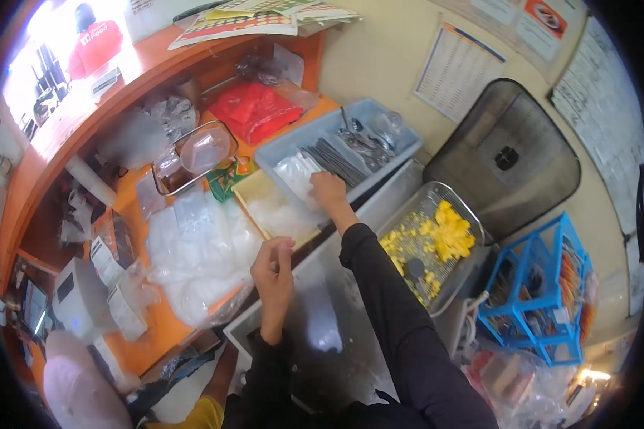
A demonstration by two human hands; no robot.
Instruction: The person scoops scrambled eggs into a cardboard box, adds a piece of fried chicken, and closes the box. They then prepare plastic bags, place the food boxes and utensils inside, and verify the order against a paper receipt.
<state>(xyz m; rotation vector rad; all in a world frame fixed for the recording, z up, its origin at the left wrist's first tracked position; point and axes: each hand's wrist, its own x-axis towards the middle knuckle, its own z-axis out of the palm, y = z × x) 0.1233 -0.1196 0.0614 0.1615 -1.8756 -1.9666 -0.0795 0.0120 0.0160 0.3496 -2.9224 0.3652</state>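
Note:
My right hand (328, 192) reaches over the front wall of a blue-grey divided plastic bin (279, 145), its fingers curled at a stack of clear plastic bags or lids (295, 174); whether it grips any cannot be told. Dark straws (335, 163) and wrapped cutlery (370, 145) lie in the bin's other compartments. Nearer to me, my left hand (275, 265) is raised in front of a yellowish tray (252, 187) of white plastic, fingers bent, with nothing plainly in it. Clear plastic bags (198, 252) are spread on the orange counter to its left.
A steel tray (440, 187) with yellow food pieces stands right of the steel worktop (327, 300), beside a dark mesh lid (504, 155) and a blue rack (536, 311). A wire basket (193, 182) and a white printer (80, 300) stand left. Co-workers (204, 407) are close by at lower left.

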